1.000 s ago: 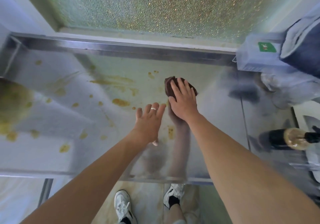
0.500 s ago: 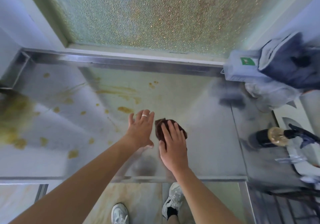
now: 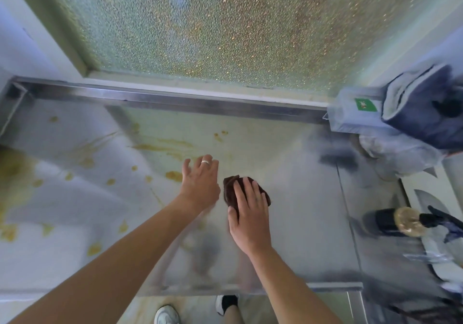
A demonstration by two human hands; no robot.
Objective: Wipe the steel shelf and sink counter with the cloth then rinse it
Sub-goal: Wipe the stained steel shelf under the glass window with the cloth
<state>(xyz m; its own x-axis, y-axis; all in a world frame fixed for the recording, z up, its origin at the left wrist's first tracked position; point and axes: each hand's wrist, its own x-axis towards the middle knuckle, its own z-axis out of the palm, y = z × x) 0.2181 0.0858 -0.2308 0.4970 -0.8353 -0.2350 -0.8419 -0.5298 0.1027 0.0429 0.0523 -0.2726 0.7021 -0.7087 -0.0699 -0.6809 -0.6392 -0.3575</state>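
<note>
Pressing down on the dark brown cloth (image 3: pixel 231 190), the right hand (image 3: pixel 250 219) lies flat with fingers straight and slightly spread, covering most of the bunched fabric near the middle of the steel shelf (image 3: pixel 300 198). Just beside it, the left hand (image 3: pixel 200 182) rests palm-down on the steel, fingers straight and loosely apart, holding nothing; a ring (image 3: pixel 206 162) sits on one finger. Yellowish-brown stains (image 3: pixel 173 175) spatter the steel left of both hands and beyond them. A raised steel lip (image 3: pixel 175 101) runs along the far edge below a pebbled glass pane (image 3: pixel 213 28). At the far right corner stands a pale box with a green label (image 3: pixel 365 105), against a dark blue cloth bundle (image 3: pixel 423 113). A dark bottle (image 3: pixel 385 222) lies at the right. Two white sneakers (image 3: pixel 166 315) show below the near edge.
</note>
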